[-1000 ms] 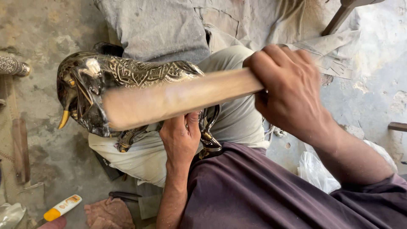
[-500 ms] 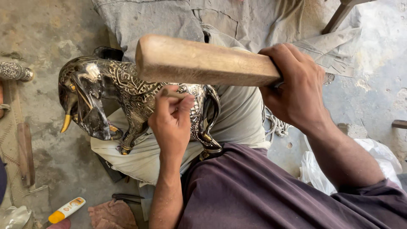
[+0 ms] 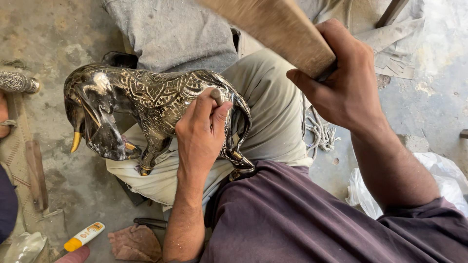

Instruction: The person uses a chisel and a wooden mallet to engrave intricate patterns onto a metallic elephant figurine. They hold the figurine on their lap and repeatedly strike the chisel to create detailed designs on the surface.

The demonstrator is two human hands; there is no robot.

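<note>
A dark engraved metal elephant figure [image 3: 141,102] with yellow tusks lies across my lap on my beige trouser leg [image 3: 273,117]. My left hand [image 3: 202,134] rests on its back and pinches a small metal punch [image 3: 215,95] against the surface. My right hand [image 3: 343,80] grips a thick wooden mallet [image 3: 273,29], raised above the figure and blurred at the top of the view.
A grey cloth [image 3: 170,29] lies behind the figure. A white and orange tube [image 3: 84,236] and a brown rag [image 3: 134,243] lie on the concrete floor at lower left. A wooden tool [image 3: 36,175] lies at left, a white plastic bag [image 3: 438,180] at right.
The mallet has swung up from across the figure to high at the top of the view. My left hand has shifted onto the figure's back with the punch.
</note>
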